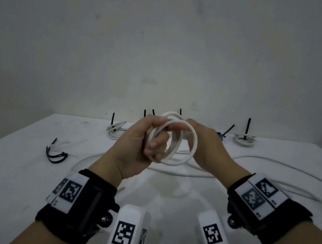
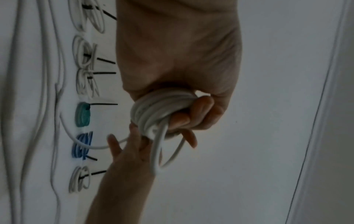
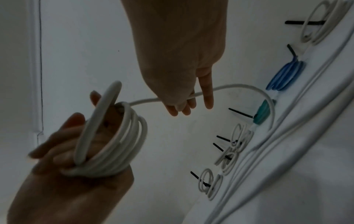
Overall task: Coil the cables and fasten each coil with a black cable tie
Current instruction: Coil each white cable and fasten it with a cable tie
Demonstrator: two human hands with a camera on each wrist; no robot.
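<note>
A white cable coil (image 1: pixel 174 142) of several loops is held up above the table. My left hand (image 1: pixel 140 141) grips it, fingers curled through the loops (image 2: pixel 159 109). My right hand (image 1: pixel 207 146) is just behind the coil on its right. In the right wrist view the free white strand (image 3: pixel 239 87) runs from the coil (image 3: pixel 114 142) through the right hand's fingers (image 3: pixel 191 100), then arcs down to the table. Two loose black cable ties (image 1: pixel 55 154) lie on the table at the left.
Tied coils with upright black tie tails line the table's back edge: white ones (image 1: pixel 116 129) (image 1: pixel 244 140), a blue one (image 3: pixel 285 75) and a teal one (image 3: pixel 263 112). Long loose white cables (image 1: pixel 270 165) run across the table under my hands. A white wall stands behind.
</note>
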